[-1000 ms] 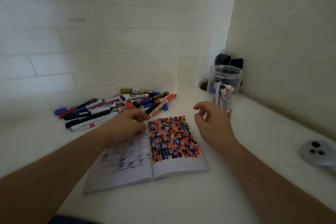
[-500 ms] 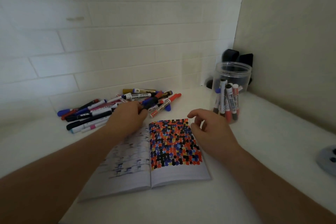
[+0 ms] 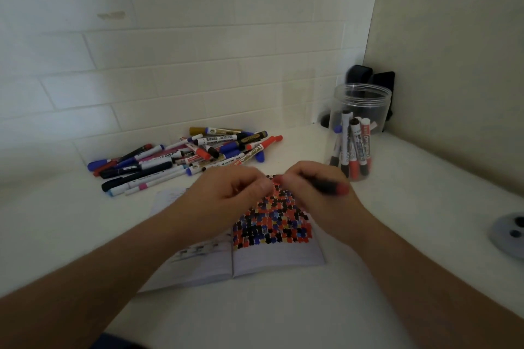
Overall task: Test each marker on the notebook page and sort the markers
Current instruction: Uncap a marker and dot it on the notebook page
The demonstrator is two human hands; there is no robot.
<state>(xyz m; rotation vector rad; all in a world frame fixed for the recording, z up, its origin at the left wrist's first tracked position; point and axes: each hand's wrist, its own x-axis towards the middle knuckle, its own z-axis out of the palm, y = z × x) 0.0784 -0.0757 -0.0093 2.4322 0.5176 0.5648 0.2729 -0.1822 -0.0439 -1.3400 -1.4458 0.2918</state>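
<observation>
An open notebook [image 3: 278, 256] lies on the white counter, its right page covered with red, black and blue marks. Above the page my two hands meet. My right hand [image 3: 314, 193] grips a dark marker with a red end [image 3: 330, 186] that sticks out to the right. My left hand [image 3: 226, 195] has its fingers curled at the marker's other end, where a bit of red shows; the blur hides what it pinches. A pile of markers [image 3: 184, 156] lies behind the notebook. A clear jar [image 3: 358, 105] at the right holds several markers.
Tiled wall runs behind the pile, and a plain wall closes the right side. Black objects [image 3: 368, 76] stand in the corner behind the jar. A grey round thing [image 3: 509, 235] with dark holes sits at the right edge of the counter.
My left hand came back from the pile and both hands moved together over the notebook. A marker with a red end is now held in my right hand.
</observation>
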